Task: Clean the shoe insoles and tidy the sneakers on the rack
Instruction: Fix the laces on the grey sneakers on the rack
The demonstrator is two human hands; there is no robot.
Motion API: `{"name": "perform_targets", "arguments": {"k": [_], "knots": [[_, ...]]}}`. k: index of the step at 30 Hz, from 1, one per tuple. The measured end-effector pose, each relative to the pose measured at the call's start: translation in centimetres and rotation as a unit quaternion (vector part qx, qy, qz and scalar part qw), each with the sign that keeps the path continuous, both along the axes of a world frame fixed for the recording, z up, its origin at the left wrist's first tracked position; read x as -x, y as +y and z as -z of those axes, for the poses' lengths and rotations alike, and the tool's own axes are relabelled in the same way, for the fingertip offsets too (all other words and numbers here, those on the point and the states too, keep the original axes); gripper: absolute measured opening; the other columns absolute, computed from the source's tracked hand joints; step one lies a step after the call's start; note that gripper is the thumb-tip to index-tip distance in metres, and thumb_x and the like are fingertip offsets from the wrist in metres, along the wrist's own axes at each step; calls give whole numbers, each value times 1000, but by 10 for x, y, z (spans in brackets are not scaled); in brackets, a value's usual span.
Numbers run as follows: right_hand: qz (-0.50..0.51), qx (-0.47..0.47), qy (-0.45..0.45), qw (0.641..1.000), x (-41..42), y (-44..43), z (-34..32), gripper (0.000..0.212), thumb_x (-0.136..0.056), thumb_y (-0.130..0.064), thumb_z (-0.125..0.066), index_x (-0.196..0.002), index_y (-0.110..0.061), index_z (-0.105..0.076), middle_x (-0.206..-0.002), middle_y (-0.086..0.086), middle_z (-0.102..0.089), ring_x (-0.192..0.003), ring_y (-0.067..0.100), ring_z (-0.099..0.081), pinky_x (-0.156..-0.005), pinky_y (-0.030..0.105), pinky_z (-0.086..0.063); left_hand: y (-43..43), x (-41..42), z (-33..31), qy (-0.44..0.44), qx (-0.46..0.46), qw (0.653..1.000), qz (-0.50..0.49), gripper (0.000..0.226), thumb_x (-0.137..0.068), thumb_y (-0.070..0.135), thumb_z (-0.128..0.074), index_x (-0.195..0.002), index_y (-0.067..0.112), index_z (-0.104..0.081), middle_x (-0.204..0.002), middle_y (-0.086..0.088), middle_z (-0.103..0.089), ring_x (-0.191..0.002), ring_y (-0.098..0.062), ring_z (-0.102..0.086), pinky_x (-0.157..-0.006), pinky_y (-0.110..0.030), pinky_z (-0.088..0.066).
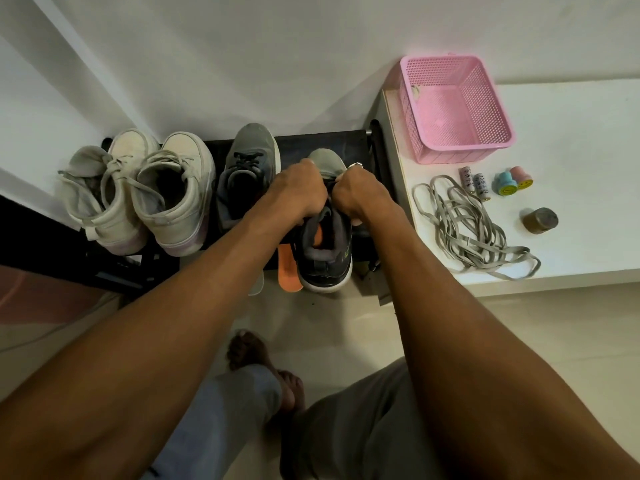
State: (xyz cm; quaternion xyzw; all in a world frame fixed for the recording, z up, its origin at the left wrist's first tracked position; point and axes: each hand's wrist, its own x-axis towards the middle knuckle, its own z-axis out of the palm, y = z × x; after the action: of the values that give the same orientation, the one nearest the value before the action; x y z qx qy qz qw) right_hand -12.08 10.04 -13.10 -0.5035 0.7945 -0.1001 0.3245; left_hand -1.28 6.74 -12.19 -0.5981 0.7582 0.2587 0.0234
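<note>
Both hands — left hand (300, 188), right hand (356, 195) — grip the grey sneaker (327, 251).

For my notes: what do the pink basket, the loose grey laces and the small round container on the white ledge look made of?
Pink basket: moulded plastic, matte, judging by uniform colour and perforated grid walls.
Grey laces: flat woven fabric, dull, lying in limp loops.
Small round container: probably metal, brownish with a soft sheen; too small to be sure.

Grey sneaker (254, 147) and white cabinet (571, 237) flank the dark sneaker (327, 263); floor (332, 327) open.
</note>
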Motion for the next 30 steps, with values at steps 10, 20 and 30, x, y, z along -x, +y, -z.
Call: {"name": "perform_targets", "arguments": {"k": [10, 20, 30], "knots": [[18, 56, -43, 997, 10, 6, -3, 17, -96, -11, -48, -112, -16, -55, -101, 9, -62, -88, 32, -66, -86, 47, -58, -11, -17, 0, 75, 19, 997, 9, 28, -94, 9, -58, -120, 18, -61, -124, -13, -64, -109, -32, -62, -85, -35, -51], [-36, 65, 20, 997, 7, -1, 4, 24, -96, -15, -55, -119, -17, -63, -105, 10, -66, -91, 29, -64, -85, 43, -57, -8, -11, 6, 42, 86, 994, 60, 19, -89, 7, -65, -107, 10, -72, -111, -15, -71, -105, -35, -66, -90, -45, -54], [4, 51, 3, 999, 6, -4, 8, 28, -99, -13, -48, -125, -5, -54, -112, 12, -63, -94, 28, -58, -77, 34, -43, -7, -2, 11, 39, 55, 998, -11, 36, -94, 10, -56, -128, 1, -51, -128, -22, -61, -116, -39, -59, -88, -41, -46]]}}
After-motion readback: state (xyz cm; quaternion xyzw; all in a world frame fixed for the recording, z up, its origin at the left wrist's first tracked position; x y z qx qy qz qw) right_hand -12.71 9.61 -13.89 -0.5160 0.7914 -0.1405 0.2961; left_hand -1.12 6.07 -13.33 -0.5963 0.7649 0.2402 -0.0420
